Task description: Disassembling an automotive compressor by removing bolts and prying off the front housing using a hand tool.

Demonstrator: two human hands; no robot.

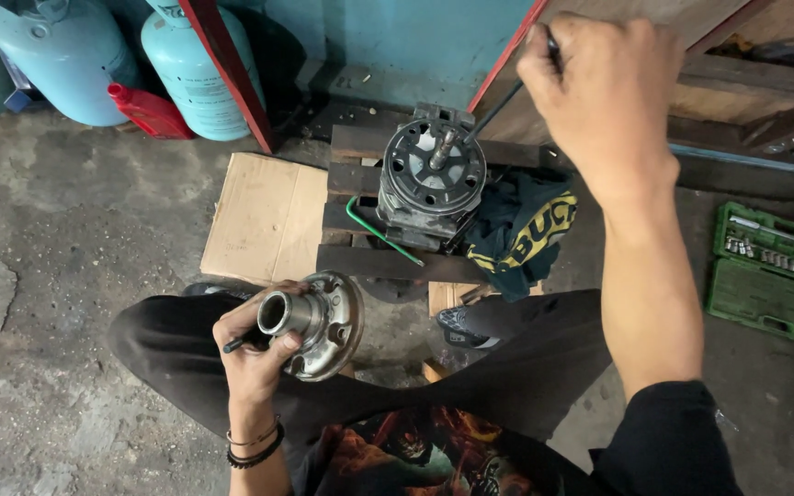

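Observation:
My left hand [252,354] grips a round grey metal part [316,321] with a hollow hub and a flange, held over my left knee; a thin dark pin also sticks out of that fist. My right hand [604,92] is raised at the upper right, closed on a long thin dark tool [507,99] whose tip points down toward the shaft of a dark, greasy compressor body [431,176]. The compressor stands upright on a low wooden pallet [360,207]. A green hooked tool [371,230] leans against its left side.
A dark cloth with yellow print [518,234] lies right of the compressor. Cardboard [264,219] lies on the concrete floor to the left. Two pale blue gas cylinders [197,69] and a red bottle [149,110] stand at the back. A green socket set case [772,274] lies open at right.

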